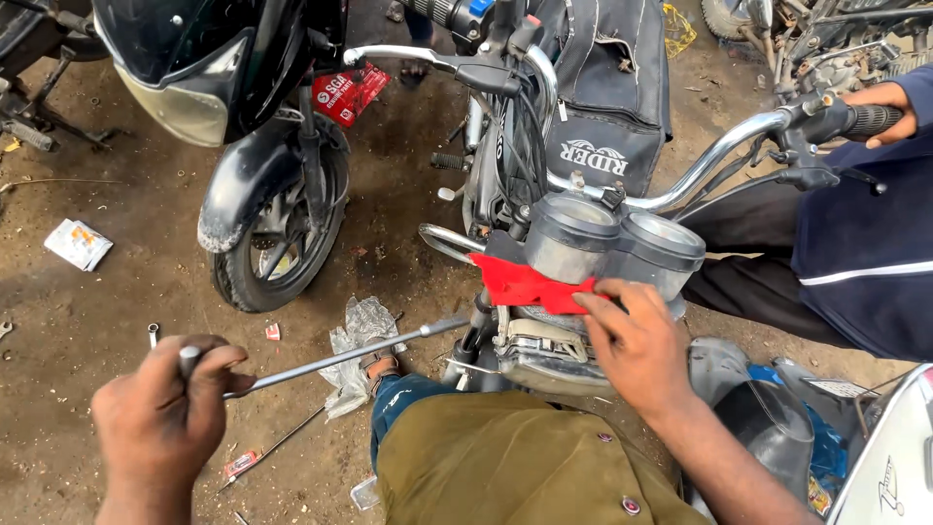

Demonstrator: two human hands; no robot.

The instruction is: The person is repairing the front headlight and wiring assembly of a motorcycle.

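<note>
The long metal rod tool [340, 358] runs slantwise from low left up to the front of the stripped motorcycle, its far end meeting the fork area just below the red plate [520, 285]. The left hand [160, 413] has its fingers curled tight round the rod's handle end, fist closed, with the tip of the handle poking up past the knuckles. The right hand [632, 345] lies palm down on the bike's front, fingers spread and fairly flat, fingertips touching the red plate just beneath the twin round gauges [612, 243]; it grips nothing that can be seen. Another person's hand [880, 107] in a dark blue sleeve holds the right-side grip of the chrome handlebar [719, 156]. A red rectangular tag with white markings [348, 92] hangs at the front of the black motorcycle beside it, above its front wheel [277, 248]. On the dirt floor lie a small white and orange packet [78, 243] well off to the left, a tiny red and white scrap [273, 332] near the wheel, and a crumpled clear plastic bag [360, 340] under the rod. A black bag with a white winged emblem [598, 97] sits over the tank.
</note>
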